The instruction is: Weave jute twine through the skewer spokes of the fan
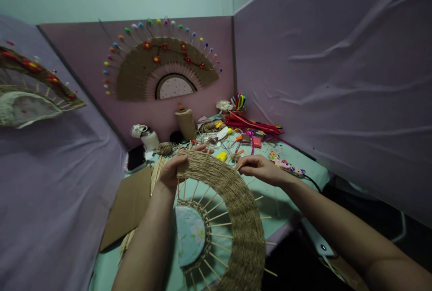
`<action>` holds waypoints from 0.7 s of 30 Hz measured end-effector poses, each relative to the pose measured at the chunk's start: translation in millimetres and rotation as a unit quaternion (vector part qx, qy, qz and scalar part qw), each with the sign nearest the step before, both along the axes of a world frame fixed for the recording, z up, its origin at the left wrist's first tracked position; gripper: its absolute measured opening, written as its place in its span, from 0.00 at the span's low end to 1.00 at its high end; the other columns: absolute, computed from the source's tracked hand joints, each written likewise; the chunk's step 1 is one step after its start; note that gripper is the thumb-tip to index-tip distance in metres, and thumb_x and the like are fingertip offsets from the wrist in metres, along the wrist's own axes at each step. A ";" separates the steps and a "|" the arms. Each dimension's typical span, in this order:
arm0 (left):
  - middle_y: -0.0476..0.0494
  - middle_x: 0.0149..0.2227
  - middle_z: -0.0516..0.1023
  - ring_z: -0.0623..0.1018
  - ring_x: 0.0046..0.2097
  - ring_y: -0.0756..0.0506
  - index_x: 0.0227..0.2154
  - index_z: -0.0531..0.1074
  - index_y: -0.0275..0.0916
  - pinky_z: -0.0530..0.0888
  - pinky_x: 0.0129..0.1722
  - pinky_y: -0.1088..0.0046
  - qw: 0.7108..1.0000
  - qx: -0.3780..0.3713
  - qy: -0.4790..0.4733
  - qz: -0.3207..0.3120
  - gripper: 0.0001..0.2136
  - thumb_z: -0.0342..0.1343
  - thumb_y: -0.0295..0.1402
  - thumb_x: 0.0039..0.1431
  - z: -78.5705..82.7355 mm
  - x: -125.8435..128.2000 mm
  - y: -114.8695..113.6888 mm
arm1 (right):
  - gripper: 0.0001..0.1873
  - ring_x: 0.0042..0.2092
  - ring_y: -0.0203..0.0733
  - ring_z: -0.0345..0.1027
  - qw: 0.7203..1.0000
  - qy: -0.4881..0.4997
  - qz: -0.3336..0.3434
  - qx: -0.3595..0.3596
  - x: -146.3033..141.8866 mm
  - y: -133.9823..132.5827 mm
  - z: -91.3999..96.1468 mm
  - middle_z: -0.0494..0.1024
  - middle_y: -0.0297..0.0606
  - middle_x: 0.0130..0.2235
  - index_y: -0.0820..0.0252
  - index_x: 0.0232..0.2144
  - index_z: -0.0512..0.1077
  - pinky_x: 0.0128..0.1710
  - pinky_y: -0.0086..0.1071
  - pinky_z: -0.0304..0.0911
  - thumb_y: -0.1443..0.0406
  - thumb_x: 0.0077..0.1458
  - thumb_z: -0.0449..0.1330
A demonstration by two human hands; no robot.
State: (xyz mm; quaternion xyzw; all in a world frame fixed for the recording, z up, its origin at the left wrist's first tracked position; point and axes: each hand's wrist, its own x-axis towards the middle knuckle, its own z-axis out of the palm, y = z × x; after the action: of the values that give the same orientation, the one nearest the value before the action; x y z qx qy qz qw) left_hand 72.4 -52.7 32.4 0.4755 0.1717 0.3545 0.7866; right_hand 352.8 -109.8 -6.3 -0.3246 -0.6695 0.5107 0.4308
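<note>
A half-woven jute fan [236, 205] on wooden skewer spokes lies in front of me, with a pale disc at its hub [189, 234]. My left hand [175, 167] grips the top edge of the woven band, fingers wrapped over it. My right hand [258, 168] rests at the band's outer edge, fingers curled in a pinch near the twine; what it pinches is too small to make out. Both hands are over the green table [280, 201].
A finished jute fan with coloured pins [162, 65] hangs on the back partition, another [30, 88] on the left. A twine spool [185, 122], red and coloured sticks [249, 124], a glue bottle [146, 135], brown cardboard [130, 203] and loose skewers [157, 174] crowd the table.
</note>
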 end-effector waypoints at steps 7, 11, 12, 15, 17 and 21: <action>0.31 0.52 0.71 0.72 0.51 0.33 0.57 0.60 0.30 0.68 0.49 0.56 0.999 -0.025 -0.026 0.016 0.35 0.52 0.30 0.39 -6.1 1.7 0.9 | 0.13 0.36 0.35 0.66 0.999 -0.030 -0.002 0.016 -7.0 -3.8 2.2 0.74 0.37 0.33 0.63 0.33 0.74 0.38 0.31 0.61 0.59 0.51 0.61; 0.31 0.52 0.71 0.72 0.51 0.33 0.56 0.61 0.30 0.68 0.49 0.55 0.998 -0.044 -0.021 0.041 0.34 0.50 0.29 0.40 -8.3 -1.9 4.7 | 0.14 0.34 0.35 0.66 0.997 -0.064 -0.036 0.040 -7.7 -5.5 -3.6 0.75 0.37 0.32 0.63 0.34 0.74 0.35 0.30 0.62 0.58 0.52 0.59; 0.31 0.52 0.71 0.72 0.51 0.33 0.56 0.61 0.30 0.68 0.49 0.54 0.997 -0.046 -0.021 0.051 0.34 0.50 0.29 0.40 -8.7 -3.2 5.4 | 0.14 0.34 0.35 0.67 0.995 -0.076 -0.042 0.054 -7.1 -6.5 -4.5 0.75 0.38 0.32 0.63 0.34 0.74 0.35 0.30 0.62 0.57 0.53 0.59; 0.31 0.52 0.71 0.72 0.51 0.33 0.55 0.62 0.30 0.67 0.50 0.53 0.996 -0.050 -0.027 0.071 0.33 0.49 0.29 0.41 -9.4 -6.1 6.8 | 0.13 0.35 0.36 0.68 0.984 -0.130 -0.051 0.109 -3.6 -10.5 -3.7 0.76 0.40 0.34 0.63 0.35 0.74 0.36 0.31 0.63 0.59 0.55 0.57; 0.31 0.52 0.71 0.71 0.52 0.33 0.55 0.63 0.30 0.66 0.50 0.52 0.995 -0.055 -0.032 0.077 0.32 0.49 0.29 0.41 -9.9 -7.3 7.8 | 0.13 0.36 0.37 0.68 0.974 -0.165 -0.047 0.147 0.4 -12.9 -0.9 0.76 0.40 0.35 0.62 0.38 0.74 0.38 0.32 0.64 0.60 0.56 0.55; 0.32 0.51 0.72 0.71 0.52 0.33 0.51 0.67 0.31 0.66 0.51 0.51 0.994 -0.063 -0.044 0.080 0.27 0.49 0.29 0.43 -10.6 -8.4 10.6 | 0.12 0.39 0.37 0.67 0.956 -0.198 -0.040 0.214 9.8 -15.0 7.2 0.74 0.41 0.38 0.61 0.41 0.72 0.41 0.33 0.64 0.63 0.59 0.53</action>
State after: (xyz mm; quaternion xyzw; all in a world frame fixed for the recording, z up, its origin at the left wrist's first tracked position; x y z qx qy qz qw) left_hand 64.0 -42.1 21.7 0.3932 0.1963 0.4255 0.7911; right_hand 362.6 -124.8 0.9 -0.3460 -0.8217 0.2630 0.3686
